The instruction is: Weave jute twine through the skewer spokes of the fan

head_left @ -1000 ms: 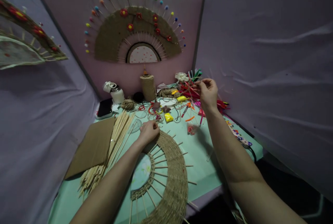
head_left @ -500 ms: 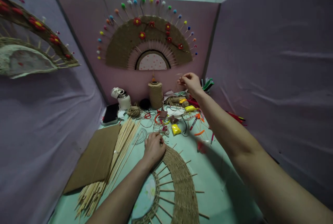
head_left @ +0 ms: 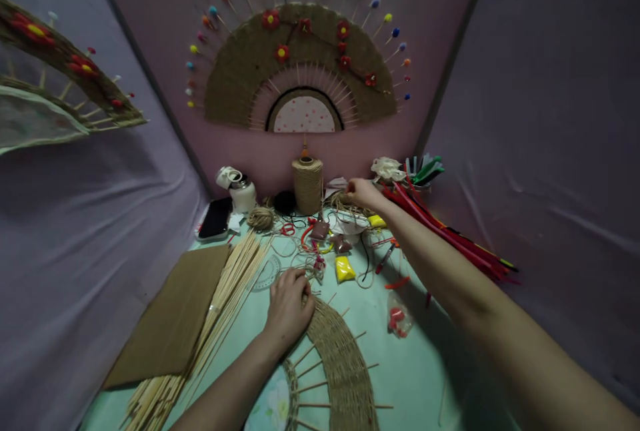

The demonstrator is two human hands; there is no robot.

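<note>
My left hand (head_left: pixel 289 307) lies with curled fingers on the top edge of a half-woven jute fan (head_left: pixel 340 364) with bamboo spokes on the green table (head_left: pixel 425 364). Far back, my right hand (head_left: pixel 361 192) is closed in a pinch over a tangle of jute cord (head_left: pixel 345 204) next to the upright twine spool (head_left: pixel 307 184). What its fingers hold is too small to make out.
A bundle of bamboo sticks (head_left: pixel 220 311) and a brown cardboard sheet (head_left: pixel 175 317) lie at left. A phone (head_left: pixel 216 217), a white jar (head_left: pixel 243 192), yellow clay packs (head_left: pixel 345 269), red pipe cleaners (head_left: pixel 445 231) and a small bag (head_left: pixel 399 317) crowd the back. Finished fans (head_left: pixel 300 64) hang on the walls.
My right hand dropped from in front of the wall down to the cord pile beside the spool. The view shifted up and right. My left hand stayed on the woven fan.
</note>
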